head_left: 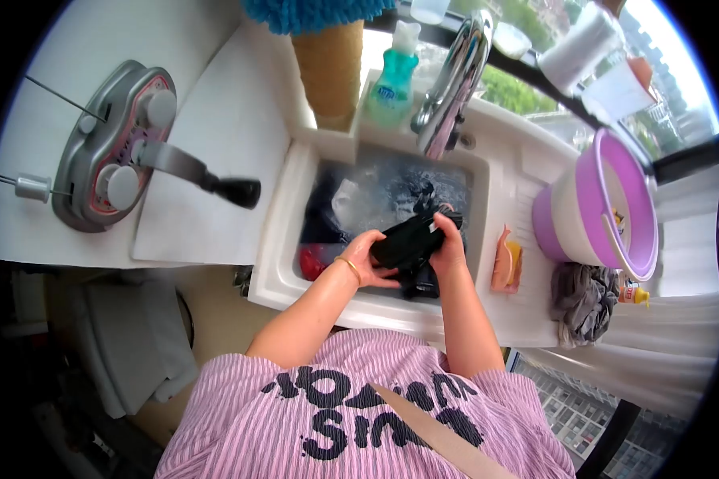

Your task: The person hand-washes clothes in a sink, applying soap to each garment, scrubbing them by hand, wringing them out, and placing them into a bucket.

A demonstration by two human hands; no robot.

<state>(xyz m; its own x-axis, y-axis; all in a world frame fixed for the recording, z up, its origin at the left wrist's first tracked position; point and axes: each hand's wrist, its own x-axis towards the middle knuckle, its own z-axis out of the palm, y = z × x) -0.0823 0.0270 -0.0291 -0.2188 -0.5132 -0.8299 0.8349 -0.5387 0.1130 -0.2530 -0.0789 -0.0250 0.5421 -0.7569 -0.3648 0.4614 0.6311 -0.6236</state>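
A piece of black clothing point(407, 244) is stretched between my two hands above the sink point(276, 271). My left hand point(366, 260) grips its left end, with some fingers extended under it and a gold bangle on the wrist. My right hand point(447, 244) is closed round its right end. Part of the black cloth hangs down toward the water. The sink holds cloudy water point(383, 188) with dark garments in it, a whitish patch at the left and a red cloth point(315, 260) at the left edge. The garment's exact kind cannot be made out.
A chrome faucet point(459, 76) rises behind the sink beside a green soap bottle point(395, 80). On the right ledge are a soap holder point(506, 263), a purple and white bucket point(563, 211) and a crumpled grey cloth point(587, 299). A grey device with a lever point(196, 172) lies left.
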